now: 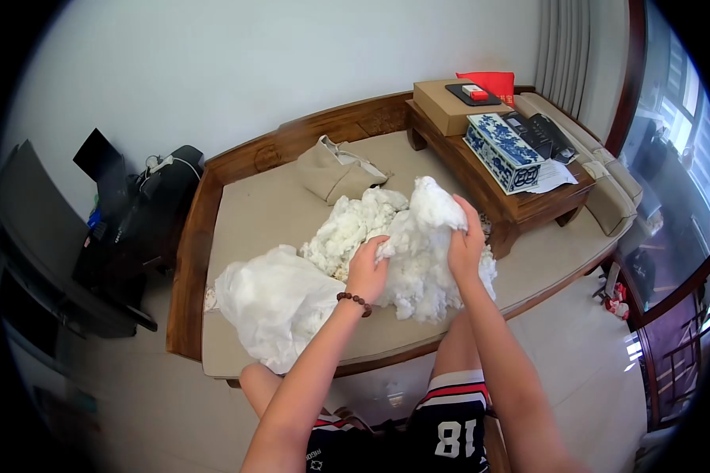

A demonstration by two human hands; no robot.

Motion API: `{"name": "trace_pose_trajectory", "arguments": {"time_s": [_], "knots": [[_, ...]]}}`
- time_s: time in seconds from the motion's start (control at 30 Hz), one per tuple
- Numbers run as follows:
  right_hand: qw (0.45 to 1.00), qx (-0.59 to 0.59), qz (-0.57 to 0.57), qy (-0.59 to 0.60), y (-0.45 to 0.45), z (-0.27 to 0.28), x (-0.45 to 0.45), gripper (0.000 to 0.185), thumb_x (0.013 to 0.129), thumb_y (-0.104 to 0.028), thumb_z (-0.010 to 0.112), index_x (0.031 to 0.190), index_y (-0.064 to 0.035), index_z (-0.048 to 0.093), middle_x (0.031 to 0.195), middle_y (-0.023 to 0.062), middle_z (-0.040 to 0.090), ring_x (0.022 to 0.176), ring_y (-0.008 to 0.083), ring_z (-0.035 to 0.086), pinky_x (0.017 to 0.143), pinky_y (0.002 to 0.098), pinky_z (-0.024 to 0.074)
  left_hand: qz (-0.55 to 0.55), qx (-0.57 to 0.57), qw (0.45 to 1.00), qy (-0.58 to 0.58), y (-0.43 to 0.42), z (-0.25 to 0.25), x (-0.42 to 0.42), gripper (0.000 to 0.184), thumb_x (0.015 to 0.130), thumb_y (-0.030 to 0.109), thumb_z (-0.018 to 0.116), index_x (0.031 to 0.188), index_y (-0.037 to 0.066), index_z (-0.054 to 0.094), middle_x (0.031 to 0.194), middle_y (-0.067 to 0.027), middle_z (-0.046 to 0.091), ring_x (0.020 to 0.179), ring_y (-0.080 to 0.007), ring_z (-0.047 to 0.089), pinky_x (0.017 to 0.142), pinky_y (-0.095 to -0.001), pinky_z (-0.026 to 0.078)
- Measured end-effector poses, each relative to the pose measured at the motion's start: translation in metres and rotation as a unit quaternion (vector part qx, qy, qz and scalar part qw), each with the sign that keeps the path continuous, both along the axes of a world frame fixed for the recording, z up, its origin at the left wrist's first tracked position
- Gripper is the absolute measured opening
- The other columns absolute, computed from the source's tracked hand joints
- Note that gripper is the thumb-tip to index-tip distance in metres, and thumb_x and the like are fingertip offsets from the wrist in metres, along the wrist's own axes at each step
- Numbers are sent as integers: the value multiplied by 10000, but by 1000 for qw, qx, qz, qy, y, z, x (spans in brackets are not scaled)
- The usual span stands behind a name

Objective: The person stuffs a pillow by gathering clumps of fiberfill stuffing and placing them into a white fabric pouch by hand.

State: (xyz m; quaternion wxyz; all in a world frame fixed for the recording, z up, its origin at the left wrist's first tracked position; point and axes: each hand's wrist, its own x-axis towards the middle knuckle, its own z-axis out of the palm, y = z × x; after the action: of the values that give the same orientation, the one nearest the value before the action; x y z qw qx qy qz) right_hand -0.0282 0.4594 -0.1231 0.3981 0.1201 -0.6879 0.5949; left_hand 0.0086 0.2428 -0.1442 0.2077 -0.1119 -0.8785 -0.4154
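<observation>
My right hand (467, 243) grips a clump of white fibre stuffing (436, 206), raised above the rest of the loose fluff. Opposite it, my left hand (366, 270), with a brown bead bracelet at the wrist, has its fingers curled on a small tuft of the same stuffing; its fingertips are partly hidden. Between and below both hands, a pile of fluff (422, 280) lies on the seat cushion. More lumpy stuffing (355, 225) sits behind my left hand. A thin white bag (272, 303) bulges to the left. Behind the pile lies a slack beige cushion cover (331, 175) with its mouth open.
The wooden daybed (193, 260) carries a beige seat pad (248, 213). A low wooden table (521, 206) at the right holds a cardboard box (442, 110), a blue-and-white patterned box (501, 158), papers and black items. A dark desk (134, 213) stands left; glass doors are right.
</observation>
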Motion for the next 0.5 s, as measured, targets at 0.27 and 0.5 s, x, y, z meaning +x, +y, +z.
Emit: {"name": "trace_pose_trajectory", "arguments": {"time_s": [0.27,0.5], "knots": [[997,28,70,22,-24,71,-13,505,854,79,444,1307,-3,653,1254,153,686,1206,260,636,1073,336,448,-18,127,991,-40,-5,27,12,387,941,43,629,1324,99,620,1168,-197,700,978,-324,687,863,-387,537],[993,81,81,30,-37,118,-34,512,843,77,427,1291,-5,660,1226,149,707,1195,240,644,1074,331,452,14,111,992,-57,-12,21,16,407,948,57,619,1351,108,603,1202,-186,714,896,-284,694,838,-364,534]]}}
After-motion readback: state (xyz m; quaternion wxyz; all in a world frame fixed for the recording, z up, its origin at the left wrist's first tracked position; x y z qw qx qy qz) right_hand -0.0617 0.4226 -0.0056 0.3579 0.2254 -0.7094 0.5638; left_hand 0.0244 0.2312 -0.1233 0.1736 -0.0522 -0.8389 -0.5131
